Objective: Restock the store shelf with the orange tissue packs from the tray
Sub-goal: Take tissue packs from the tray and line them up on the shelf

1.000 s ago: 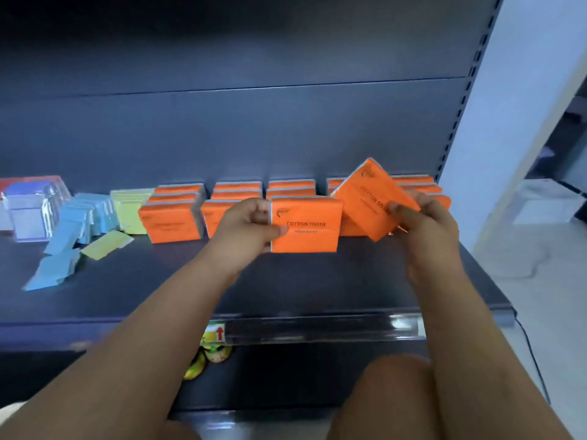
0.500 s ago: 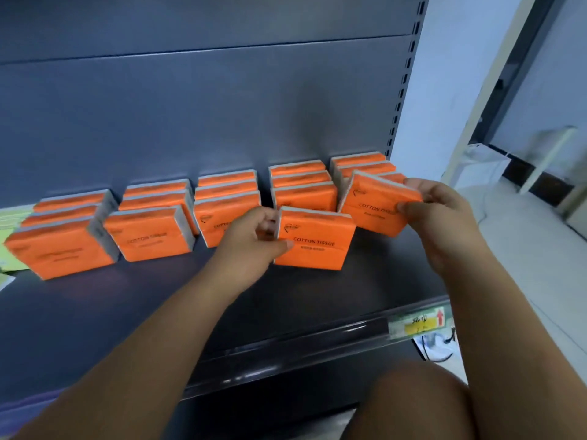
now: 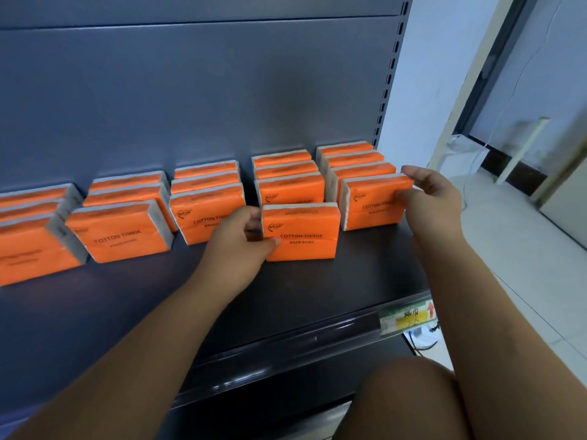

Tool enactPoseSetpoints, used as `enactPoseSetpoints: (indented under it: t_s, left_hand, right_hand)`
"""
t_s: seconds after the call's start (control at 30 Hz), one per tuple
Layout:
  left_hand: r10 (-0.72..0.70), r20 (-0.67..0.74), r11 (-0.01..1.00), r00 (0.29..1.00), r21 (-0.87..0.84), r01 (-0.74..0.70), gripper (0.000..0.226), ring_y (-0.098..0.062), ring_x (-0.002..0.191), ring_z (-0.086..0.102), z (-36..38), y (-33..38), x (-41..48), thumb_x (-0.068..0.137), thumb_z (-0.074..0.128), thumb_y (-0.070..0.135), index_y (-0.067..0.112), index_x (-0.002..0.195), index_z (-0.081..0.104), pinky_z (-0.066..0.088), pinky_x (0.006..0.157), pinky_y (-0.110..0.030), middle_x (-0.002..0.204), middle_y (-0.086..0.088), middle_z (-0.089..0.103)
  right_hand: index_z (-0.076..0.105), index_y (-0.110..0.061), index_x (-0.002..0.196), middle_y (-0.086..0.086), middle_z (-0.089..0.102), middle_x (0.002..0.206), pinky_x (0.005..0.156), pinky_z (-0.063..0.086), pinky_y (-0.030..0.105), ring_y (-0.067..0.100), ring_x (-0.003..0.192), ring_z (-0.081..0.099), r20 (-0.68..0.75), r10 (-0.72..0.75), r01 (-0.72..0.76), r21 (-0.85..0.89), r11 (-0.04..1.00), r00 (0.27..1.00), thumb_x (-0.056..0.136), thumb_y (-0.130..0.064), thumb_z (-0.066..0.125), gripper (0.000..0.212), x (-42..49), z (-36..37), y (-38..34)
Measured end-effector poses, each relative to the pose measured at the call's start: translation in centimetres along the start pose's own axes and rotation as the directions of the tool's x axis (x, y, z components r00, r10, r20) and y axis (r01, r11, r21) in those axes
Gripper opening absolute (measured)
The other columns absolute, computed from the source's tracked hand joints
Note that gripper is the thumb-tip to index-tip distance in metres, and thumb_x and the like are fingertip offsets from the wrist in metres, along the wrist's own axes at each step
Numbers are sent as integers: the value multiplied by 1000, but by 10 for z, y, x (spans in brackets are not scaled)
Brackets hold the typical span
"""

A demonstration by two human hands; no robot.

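Observation:
Several rows of orange tissue packs stand upright on the dark shelf (image 3: 133, 306), running back to its rear panel. My left hand (image 3: 241, 246) grips the left end of an orange pack (image 3: 301, 233) standing at the front of the second row from the right. My right hand (image 3: 428, 198) pinches the right end of another orange pack (image 3: 371, 201), which stands at the front of the rightmost row. Both packs rest on the shelf. The tray is out of view.
A price label (image 3: 408, 317) sits on the shelf's front rail at the right. Beyond the shelf's right upright lie a white wall, a tiled floor (image 3: 521, 281) and a clear box (image 3: 460, 154). My knee (image 3: 409, 401) is below the shelf edge.
My right hand has brought its tilted pack down upright at the front of the rightmost row. My left hand's pack has settled onto the shelf. The camera has swung right.

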State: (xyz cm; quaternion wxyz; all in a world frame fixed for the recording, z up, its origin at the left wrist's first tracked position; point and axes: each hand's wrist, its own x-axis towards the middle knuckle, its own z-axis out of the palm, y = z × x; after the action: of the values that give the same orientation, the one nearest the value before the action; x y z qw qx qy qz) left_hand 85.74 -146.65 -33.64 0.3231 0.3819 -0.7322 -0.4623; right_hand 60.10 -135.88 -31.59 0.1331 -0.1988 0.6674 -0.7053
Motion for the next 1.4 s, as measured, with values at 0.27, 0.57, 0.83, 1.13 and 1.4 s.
enactPoseSetpoints:
  t_s: [0.27,0.57,0.83,1.13,1.4]
  left_hand:
    - [64,-78,990,995,132,-53,34,-7,105,65,14,4,0,87,78,13,28,115,66,55,96,-37,108,15,69]
    - [67,-190,981,979,194,-30,33,-8,111,60,20,2,4,93,72,16,25,124,64,49,94,-30,118,8,69]
    - [25,-293,978,956,207,38,15,-9,87,60,31,7,5,93,68,11,23,101,62,43,69,-21,93,10,63]
    - [20,-320,971,947,232,58,11,-7,82,56,30,8,5,93,69,16,20,97,60,38,64,-15,91,7,62]
    - [-1,-313,977,950,201,67,11,-12,89,60,31,6,6,94,70,17,19,101,61,45,74,-27,96,4,66]
  right_hand:
    - [67,-25,114,-13,68,104,64,52,13,2,84,68,-14,8,-9,-27,1000,1000,86,5,56,42,0,5,3]
    - [63,-27,120,-2,56,127,105,44,37,17,121,52,-58,-330,281,-397,874,942,80,-11,54,44,-25,10,0]
    - [74,-16,99,2,63,104,82,49,36,21,99,57,149,-444,448,-545,708,883,86,-15,60,19,-66,42,-19]
    - [63,-21,108,-6,66,99,77,49,26,12,93,62,313,-177,304,-425,853,933,88,-10,60,23,-70,53,-11]
    - [67,-19,91,-5,69,86,65,44,23,10,82,63,304,-124,249,-415,875,945,88,-14,60,9,-64,45,-7]
